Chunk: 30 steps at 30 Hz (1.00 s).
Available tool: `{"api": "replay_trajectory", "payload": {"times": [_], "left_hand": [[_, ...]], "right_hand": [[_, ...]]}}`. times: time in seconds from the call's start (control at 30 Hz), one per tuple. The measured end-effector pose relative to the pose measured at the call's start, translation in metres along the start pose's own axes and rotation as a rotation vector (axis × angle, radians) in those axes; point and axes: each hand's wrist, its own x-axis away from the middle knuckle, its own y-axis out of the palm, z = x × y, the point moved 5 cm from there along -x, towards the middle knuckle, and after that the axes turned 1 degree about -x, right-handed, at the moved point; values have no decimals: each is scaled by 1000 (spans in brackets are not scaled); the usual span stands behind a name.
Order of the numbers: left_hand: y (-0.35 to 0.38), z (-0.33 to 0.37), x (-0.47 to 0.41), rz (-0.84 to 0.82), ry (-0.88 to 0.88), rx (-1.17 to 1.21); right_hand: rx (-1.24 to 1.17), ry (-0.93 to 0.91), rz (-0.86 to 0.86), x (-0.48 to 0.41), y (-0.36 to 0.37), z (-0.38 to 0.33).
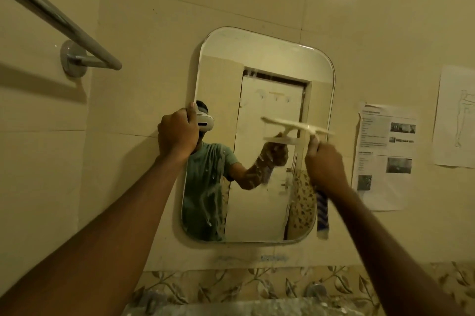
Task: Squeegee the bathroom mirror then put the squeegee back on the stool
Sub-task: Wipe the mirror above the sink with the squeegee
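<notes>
The mirror (259,64), a rounded rectangle fixed to the tiled wall, is gripped at its left edge by the left hand (177,133), whose fingers (191,112) are curled shut around the rim. The squeegee (295,126), pale and blurred, is held in the right hand (325,164), closed around its handle, with the blade lying roughly level across the upper right part of the glass; whether the blade is pressed against the surface cannot be told through the blur. Streaks and droplets are seen on the lower left of the glass. A towel bar (59,20) is mounted at upper left, and printed sheets (385,156) are stuck to the wall on the right.
</notes>
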Motion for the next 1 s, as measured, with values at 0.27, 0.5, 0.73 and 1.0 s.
{"api": "replay_trajectory", "payload": {"times": [0.27, 0.5, 0.73, 1.0], "left_hand": [[-1, -2, -5, -74, -16, 4], [-3, -2, -6, -111, 17, 12], [0, -4, -8, -111, -1, 15], [-2, -3, -6, -115, -16, 26]], "right_hand": [[-15, 21, -54, 8, -13, -26], [-1, -68, 49, -86, -37, -138], [16, -65, -35, -59, -4, -119], [59, -17, -149, 3, 9, -94]]}}
